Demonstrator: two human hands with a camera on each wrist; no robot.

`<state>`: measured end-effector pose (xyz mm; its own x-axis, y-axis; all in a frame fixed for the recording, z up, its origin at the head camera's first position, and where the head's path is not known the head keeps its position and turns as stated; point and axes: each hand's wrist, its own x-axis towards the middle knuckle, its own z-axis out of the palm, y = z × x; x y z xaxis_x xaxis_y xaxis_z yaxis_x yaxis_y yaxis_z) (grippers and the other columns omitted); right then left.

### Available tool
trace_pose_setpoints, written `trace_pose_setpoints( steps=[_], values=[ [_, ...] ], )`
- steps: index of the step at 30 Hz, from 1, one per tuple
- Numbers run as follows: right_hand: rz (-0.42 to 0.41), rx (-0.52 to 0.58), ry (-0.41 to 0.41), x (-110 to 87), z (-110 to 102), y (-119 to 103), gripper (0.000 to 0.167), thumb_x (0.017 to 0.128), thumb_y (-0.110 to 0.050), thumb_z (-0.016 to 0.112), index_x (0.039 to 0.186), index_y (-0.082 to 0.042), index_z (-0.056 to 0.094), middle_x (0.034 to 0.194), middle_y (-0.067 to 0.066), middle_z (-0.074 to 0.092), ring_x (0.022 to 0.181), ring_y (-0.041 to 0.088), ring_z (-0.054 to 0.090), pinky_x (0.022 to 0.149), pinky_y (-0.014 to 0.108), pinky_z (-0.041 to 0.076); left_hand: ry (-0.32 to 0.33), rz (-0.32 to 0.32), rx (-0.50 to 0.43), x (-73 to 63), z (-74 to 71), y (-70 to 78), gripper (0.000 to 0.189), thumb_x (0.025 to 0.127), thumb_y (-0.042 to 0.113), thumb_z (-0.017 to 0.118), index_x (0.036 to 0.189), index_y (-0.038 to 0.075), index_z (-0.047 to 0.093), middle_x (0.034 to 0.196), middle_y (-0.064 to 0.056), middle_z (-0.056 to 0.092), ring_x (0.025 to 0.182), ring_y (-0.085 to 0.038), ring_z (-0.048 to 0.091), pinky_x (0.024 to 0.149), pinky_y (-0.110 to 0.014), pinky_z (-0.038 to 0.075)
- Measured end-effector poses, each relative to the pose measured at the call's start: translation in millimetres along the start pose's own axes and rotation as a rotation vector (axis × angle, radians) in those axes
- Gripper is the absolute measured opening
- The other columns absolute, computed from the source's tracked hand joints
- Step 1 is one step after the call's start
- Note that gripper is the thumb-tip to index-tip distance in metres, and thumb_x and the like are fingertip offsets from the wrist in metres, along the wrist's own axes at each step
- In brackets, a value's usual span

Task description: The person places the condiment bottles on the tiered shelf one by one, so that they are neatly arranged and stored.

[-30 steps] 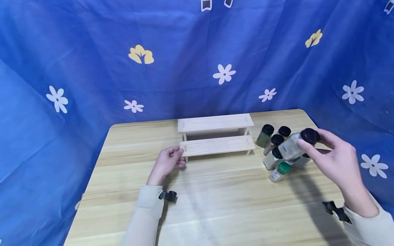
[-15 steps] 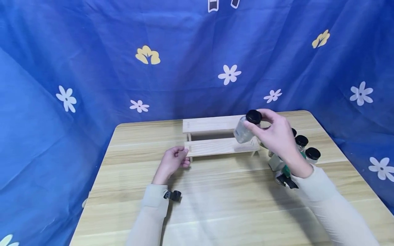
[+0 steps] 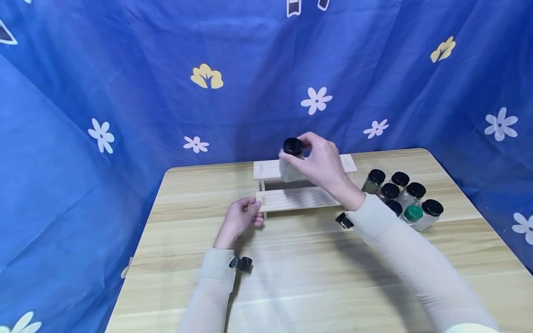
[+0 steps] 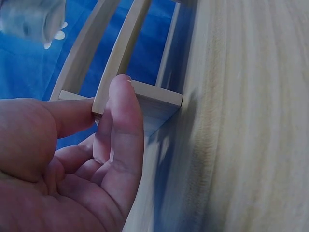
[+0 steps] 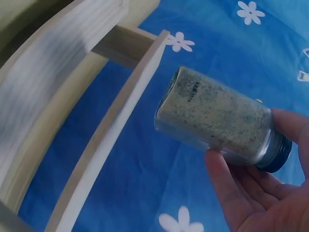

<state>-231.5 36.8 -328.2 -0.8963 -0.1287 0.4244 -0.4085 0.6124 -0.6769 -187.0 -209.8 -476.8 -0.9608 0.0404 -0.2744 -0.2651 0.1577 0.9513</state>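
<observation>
My right hand point(image 3: 322, 162) pinches a black-capped spice jar point(image 3: 290, 169) near its cap, holding it above the two-step wooden rack point(image 3: 295, 199). In the right wrist view the jar point(image 5: 217, 116) shows a pale, speckled filling, its base pointing at the rack's upper shelf point(image 5: 113, 125) with a gap between them. At the rack's left end, my left hand point(image 3: 241, 216) pinches the edge of the lower shelf. The left wrist view has the thumb and fingers point(image 4: 126, 140) on either side of that board's end point(image 4: 108, 92).
Several black-capped jars point(image 3: 415, 190) and one green-capped jar point(image 3: 413, 214) stand grouped on the wooden table point(image 3: 300, 277), right of the rack. A blue flowered curtain point(image 3: 250, 92) hangs behind the table.
My right hand has carried the jar leftward from the jar group to above the rack. My left hand has stayed on the lower shelf's end. The head view has shifted slightly.
</observation>
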Motion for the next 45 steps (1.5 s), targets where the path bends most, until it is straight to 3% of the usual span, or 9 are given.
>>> trace_pose_setpoints(
  steps=[12,25,32,36,39,45],
  values=[
    [0.089,-0.051,-0.026,28.7,42,0,0.05,0.081,-0.057,0.087,0.104,-0.015,0.071,0.09,0.0,0.074,0.083,0.017,0.068,0.076,0.037,0.057,0.0,0.019,0.018,6.6,12.7,-1.2,0.047,0.107,0.018,0.062,0.142,-0.011,0.052,0.093,-0.022,0.073,0.067,-0.015,0.073,0.073,-0.031,0.071],
    [0.121,-0.081,-0.012,33.1,57,5,0.054,0.08,-0.061,0.087,0.096,-0.014,0.065,0.088,0.0,0.068,0.083,0.019,0.065,0.074,0.037,0.058,-0.023,0.025,0.045,5.9,19.1,-1.1,0.049,0.108,0.021,0.062,0.142,-0.013,0.052,0.093,-0.025,0.073,0.068,-0.015,0.074,0.074,-0.036,0.072],
    [0.101,-0.09,-0.048,30.9,51,7,0.059,0.083,-0.066,0.08,0.11,-0.015,0.067,0.096,0.001,0.067,0.087,0.019,0.063,0.074,0.037,0.057,-0.004,0.036,0.048,8.3,19.9,0.5,0.042,0.107,0.019,0.063,0.137,-0.011,0.057,0.092,-0.023,0.074,0.066,-0.015,0.073,0.072,-0.034,0.071],
    [0.113,-0.064,-0.076,25.6,40,9,0.066,0.085,-0.07,0.077,0.122,-0.016,0.069,0.114,0.001,0.072,0.102,0.018,0.067,0.086,0.04,0.06,0.002,0.032,0.034,7.0,16.6,-0.8,0.041,0.107,0.016,0.061,0.137,-0.012,0.056,0.09,-0.021,0.073,0.067,-0.016,0.073,0.071,-0.033,0.071],
    [0.111,-0.016,-0.079,19.4,28,14,0.065,0.085,-0.068,0.077,0.124,-0.016,0.07,0.124,0.002,0.074,0.112,0.017,0.07,0.095,0.041,0.061,0.005,0.024,0.03,5.1,13.1,-1.7,0.043,0.108,0.017,0.06,0.14,-0.012,0.054,0.091,-0.021,0.074,0.068,-0.015,0.073,0.072,-0.031,0.071],
    [0.101,0.035,-0.056,-0.8,-8,30,0.059,0.086,-0.06,0.081,0.122,-0.014,0.073,0.124,0.003,0.076,0.115,0.02,0.073,0.1,0.04,0.061,0.011,0.016,0.029,2.0,5.4,-0.4,0.048,0.109,0.019,0.06,0.144,-0.011,0.051,0.092,-0.019,0.075,0.068,-0.014,0.074,0.073,-0.031,0.071]
  ],
)
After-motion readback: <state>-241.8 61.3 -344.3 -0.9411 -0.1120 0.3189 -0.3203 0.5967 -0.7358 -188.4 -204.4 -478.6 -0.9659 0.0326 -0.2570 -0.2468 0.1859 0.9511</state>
